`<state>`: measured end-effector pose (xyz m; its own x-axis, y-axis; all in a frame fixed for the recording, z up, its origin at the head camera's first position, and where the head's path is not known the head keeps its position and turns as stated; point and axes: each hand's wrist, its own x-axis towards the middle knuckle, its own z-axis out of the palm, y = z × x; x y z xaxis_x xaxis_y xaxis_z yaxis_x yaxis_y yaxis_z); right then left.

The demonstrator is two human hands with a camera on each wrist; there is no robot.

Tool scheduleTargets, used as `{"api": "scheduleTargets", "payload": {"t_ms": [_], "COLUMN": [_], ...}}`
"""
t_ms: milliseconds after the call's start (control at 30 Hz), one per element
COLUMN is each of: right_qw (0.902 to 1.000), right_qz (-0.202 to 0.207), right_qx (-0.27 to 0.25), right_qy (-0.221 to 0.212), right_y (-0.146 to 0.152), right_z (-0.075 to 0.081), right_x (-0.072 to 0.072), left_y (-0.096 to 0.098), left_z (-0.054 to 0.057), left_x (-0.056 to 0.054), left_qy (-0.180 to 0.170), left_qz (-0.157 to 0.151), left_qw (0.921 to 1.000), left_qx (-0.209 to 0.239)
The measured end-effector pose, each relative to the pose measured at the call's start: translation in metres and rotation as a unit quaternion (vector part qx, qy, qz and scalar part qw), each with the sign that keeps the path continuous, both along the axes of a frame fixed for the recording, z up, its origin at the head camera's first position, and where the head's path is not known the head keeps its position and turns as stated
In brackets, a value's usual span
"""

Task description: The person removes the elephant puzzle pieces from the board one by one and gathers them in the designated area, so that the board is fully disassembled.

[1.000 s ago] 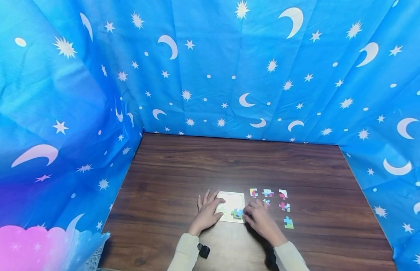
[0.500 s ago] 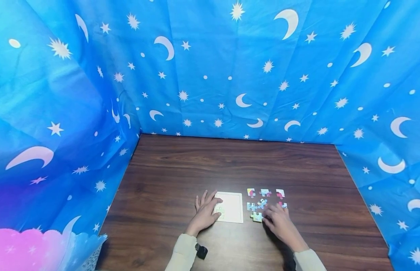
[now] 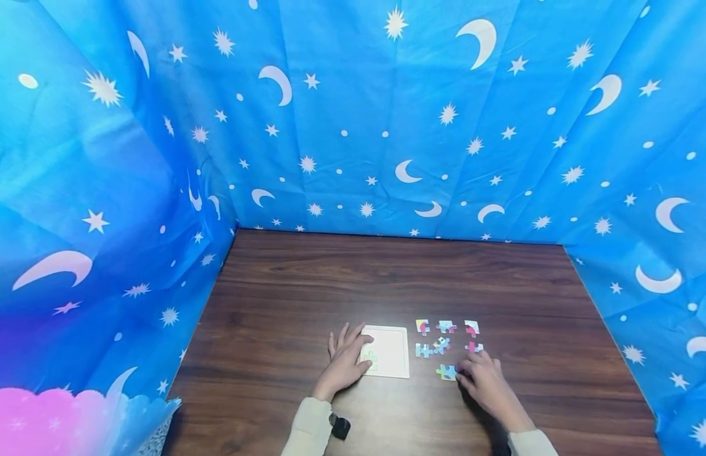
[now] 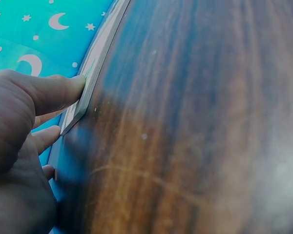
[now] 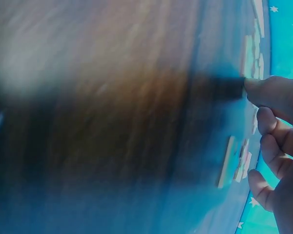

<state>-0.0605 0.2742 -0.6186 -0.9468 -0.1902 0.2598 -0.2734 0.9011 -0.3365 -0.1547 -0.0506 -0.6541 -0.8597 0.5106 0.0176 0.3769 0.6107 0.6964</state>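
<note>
A shallow square puzzle tray (image 3: 391,361) lies on the table in the head view, with a pale green jigsaw-piece shape (image 3: 372,361) in its lower left corner. My left hand (image 3: 344,367) rests at the tray's left side, fingers spread. In the left wrist view its thumb (image 4: 71,91) lies on the tray's edge. To the right of the tray, my right hand (image 3: 488,385) pinches a blue and green jigsaw piece (image 3: 446,372) by its right side. The right wrist view shows the right thumb (image 5: 271,92) at that piece's edge, its face mostly hidden.
Several loose jigsaw pieces lie behind the right hand, among them a red and white one (image 3: 472,327) and a yellow and red one (image 3: 423,327). Another piece (image 5: 226,163) lies below the fingers in the right wrist view. A starry blue curtain (image 3: 353,126) surrounds the wooden table (image 3: 307,278).
My right hand has carried the blue and green piece from over the tray to the right, beside the loose pieces. The left hand stays at the tray.
</note>
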Motion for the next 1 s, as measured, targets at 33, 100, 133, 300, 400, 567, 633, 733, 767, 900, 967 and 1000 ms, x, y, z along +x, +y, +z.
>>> {"api": "scheduleTargets", "payload": {"t_ms": [33, 100, 133, 300, 400, 567, 633, 733, 767, 900, 967, 1000], "right_qw": [1.0000, 0.9999, 0.9998, 0.9984, 0.9972, 0.9956, 0.9947, 0.9930, 0.9925, 0.9913, 0.9913, 0.9916], "right_qz": [-0.005, -0.009, -0.008, 0.024, 0.041, 0.073, 0.089, 0.110, 0.115, 0.126, 0.127, 0.125], "right_qx": [-0.003, -0.012, -0.018, -0.031, -0.041, -0.051, -0.042, -0.030, -0.026, -0.020, -0.017, -0.016], "right_qy": [-0.001, 0.003, 0.007, 0.041, 0.047, 0.030, 0.030, 0.029, 0.031, 0.032, 0.030, 0.029], "right_y": [-0.001, -0.005, -0.008, -0.035, -0.056, -0.093, -0.106, -0.121, -0.125, -0.135, -0.138, -0.139], "right_z": [0.001, 0.001, 0.002, 0.000, 0.000, 0.002, 0.000, -0.002, -0.002, -0.006, -0.008, -0.008], "right_x": [0.000, -0.001, -0.002, -0.014, -0.022, -0.034, -0.038, -0.041, -0.042, -0.044, -0.044, -0.044], "left_y": [0.001, 0.002, 0.002, 0.002, 0.002, 0.002, 0.001, 0.001, 0.001, 0.000, 0.000, 0.000], "left_z": [0.000, 0.000, 0.000, 0.000, 0.001, 0.004, 0.004, 0.005, 0.004, 0.003, 0.003, 0.002], "left_x": [0.000, 0.001, 0.002, 0.002, 0.001, -0.001, -0.002, -0.002, -0.001, 0.000, 0.000, 0.000], "left_qy": [-0.001, -0.004, -0.008, -0.005, -0.003, 0.004, 0.008, 0.013, 0.015, 0.018, 0.017, 0.019], "left_qz": [0.001, 0.002, 0.003, 0.007, 0.007, 0.004, 0.002, -0.001, -0.001, 0.001, 0.000, 0.000], "left_qw": [1.0000, 1.0000, 1.0000, 1.0000, 1.0000, 1.0000, 1.0000, 0.9999, 0.9999, 0.9998, 0.9998, 0.9998], "left_qx": [0.000, 0.000, -0.001, 0.000, -0.005, -0.004, -0.002, -0.006, -0.008, -0.012, -0.007, -0.001]}}
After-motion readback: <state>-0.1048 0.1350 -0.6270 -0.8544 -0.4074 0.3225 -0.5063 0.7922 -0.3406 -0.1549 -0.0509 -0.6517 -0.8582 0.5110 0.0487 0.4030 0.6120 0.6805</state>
